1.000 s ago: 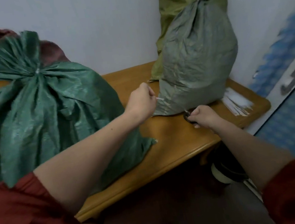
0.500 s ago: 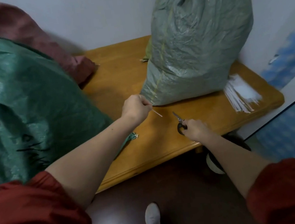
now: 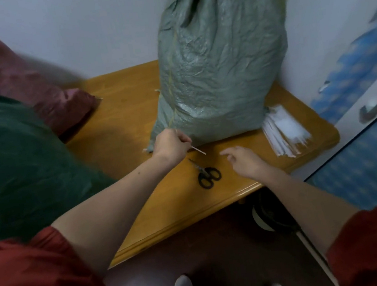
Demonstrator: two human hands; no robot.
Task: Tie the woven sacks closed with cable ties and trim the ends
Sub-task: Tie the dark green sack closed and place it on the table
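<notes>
Dark green sack (image 3: pixel 14 164) is sitting far left on the wooden table (image 3: pixel 167 207), with a maroon sack (image 3: pixel 8 77) behind it. My left hand (image 3: pixel 171 145) is pinching a thin white cable-tie piece (image 3: pixel 198 150) in curled fingers. Its long axis is slanting, and its free end is pointing right and toward me. Scissors (image 3: pixel 207 175) are lying just beside it, blades pointing away and left. My right hand (image 3: pixel 244 162) is hovering nearby, fingers loosely spread, holding nothing. Grey-green sack (image 3: pixel 221 67) is standing upright against the white wall. Spare cable ties (image 3: pixel 285 131) are lying at its right.
</notes>
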